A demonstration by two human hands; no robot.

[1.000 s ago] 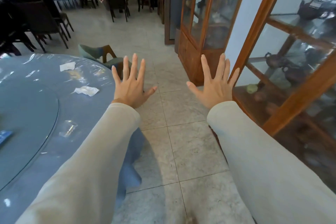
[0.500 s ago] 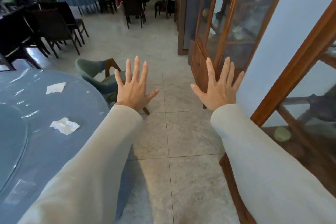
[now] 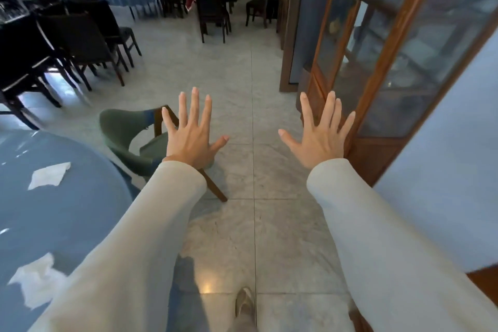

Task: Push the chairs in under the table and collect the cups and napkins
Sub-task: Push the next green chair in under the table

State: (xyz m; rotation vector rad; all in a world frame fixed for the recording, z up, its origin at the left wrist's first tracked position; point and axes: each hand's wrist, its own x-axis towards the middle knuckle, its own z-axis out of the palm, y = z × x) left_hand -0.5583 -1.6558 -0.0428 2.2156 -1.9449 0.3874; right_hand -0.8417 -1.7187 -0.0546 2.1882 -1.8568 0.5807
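Both arms are clothed in long, pale cream sleeves: the left sleeve [image 3: 129,250] and the right sleeve [image 3: 390,250] are of smooth, plain fabric, each ending in a simple hem at the wrist. The left hand [image 3: 190,140] and right hand [image 3: 320,143] are bare beyond the cuffs. At the lower edge, a light-coloured shoe [image 3: 244,303] shows beneath a pale grey trouser leg [image 3: 242,325].

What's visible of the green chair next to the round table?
The green chair has a curved padded backrest and a seat in green fabric, on a brown wooden frame with splayed legs. It stands upright on the tiled floor beside the blue round table, with its seat out from under the table. The left hand and sleeve hide part of the seat in this view. Nothing visibly touches the chair.
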